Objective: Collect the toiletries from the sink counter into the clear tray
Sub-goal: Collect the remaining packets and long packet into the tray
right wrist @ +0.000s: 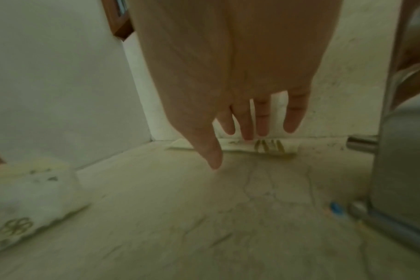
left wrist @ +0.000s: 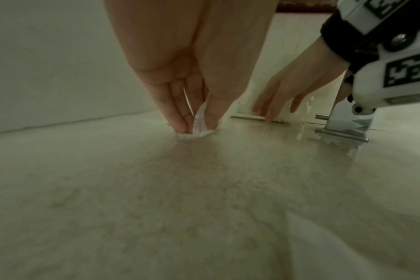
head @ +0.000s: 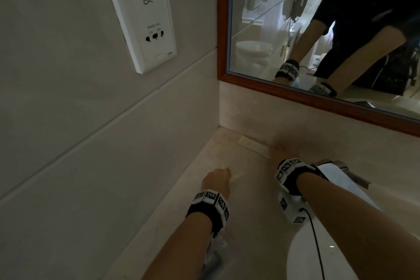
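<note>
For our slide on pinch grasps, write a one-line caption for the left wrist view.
Left hand pinches a thin white plastic sachet against the beige stone counter.

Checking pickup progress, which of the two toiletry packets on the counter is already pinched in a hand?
The small white packet, pinched by the left hand. The long flat packet along the back wall lies ungripped under the right hand's straight fingers.

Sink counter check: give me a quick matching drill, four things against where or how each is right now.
Things:
1. left hand
2. right hand
3. long flat packet
4. socket plate

States:
A. on the side wall
B. lying along the back wall on the counter
C. pinching a small white sachet against the counter
D. fingers spread, reaching down, holding nothing

Pairs: 1-C, 2-D, 3-B, 4-A
</note>
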